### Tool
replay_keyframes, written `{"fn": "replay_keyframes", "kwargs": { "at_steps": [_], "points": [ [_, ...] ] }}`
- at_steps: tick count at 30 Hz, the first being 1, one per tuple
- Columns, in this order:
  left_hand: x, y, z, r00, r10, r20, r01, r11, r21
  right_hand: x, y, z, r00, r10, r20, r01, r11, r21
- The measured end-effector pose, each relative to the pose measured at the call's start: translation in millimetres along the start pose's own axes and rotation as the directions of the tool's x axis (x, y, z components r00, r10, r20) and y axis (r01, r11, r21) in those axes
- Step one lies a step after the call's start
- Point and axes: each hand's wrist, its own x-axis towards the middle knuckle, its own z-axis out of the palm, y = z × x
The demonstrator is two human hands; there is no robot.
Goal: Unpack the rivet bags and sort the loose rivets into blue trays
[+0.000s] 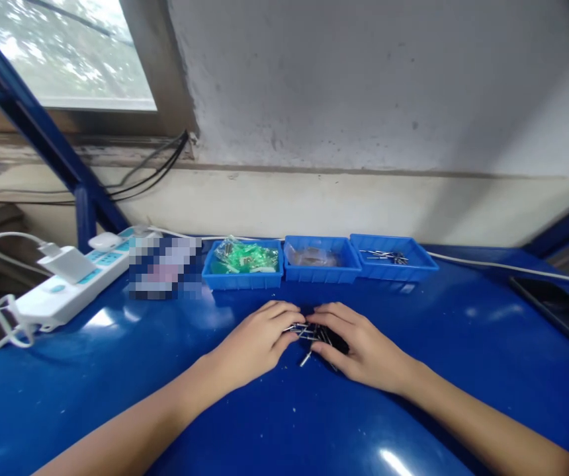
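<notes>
My left hand (264,334) and my right hand (356,340) face each other over the middle of the blue table. Between them is a loose bunch of thin, shiny metal rods (307,332). The fingers and thumb of my left hand close around the rods' left ends. My right hand curls over the right side of the bunch, thumb in front and fingers behind, hiding part of it. One rod with a thicker silver end (305,359) sticks out toward me beside my right thumb. The exact kind of rod is too small to make out.
Behind my hands stand three blue bins: one with green bagged parts (249,258), one with a clear bag (314,256), one with metal rods (386,256). A power strip (73,287) with a charger lies left. A dark flat device (557,314) lies right.
</notes>
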Motion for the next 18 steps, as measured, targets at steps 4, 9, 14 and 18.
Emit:
{"fn": "replay_keyframes", "kwargs": {
  "at_steps": [4,9,14,18],
  "points": [
    [3,-1,0.0,0.999,-0.039,-0.036,0.038,0.999,-0.038,-3,2,-5,1.0,-0.012,-0.002,0.012,1.0,0.009],
    [4,1,-2.1,0.995,-0.078,-0.069,0.073,0.995,-0.062,-2,-3,-7,1.0,-0.011,0.014,0.011,1.0,-0.012],
    [2,7,-5.9,0.997,-0.034,-0.068,0.029,0.997,-0.072,-2,-8,-8,0.999,0.009,0.045,-0.009,1.0,-0.009],
    [0,10,-7.6,0.978,-0.064,-0.198,0.039,0.991,-0.127,-2,-10,-6,1.0,0.019,0.009,-0.019,1.0,-0.014]
  ]
}}
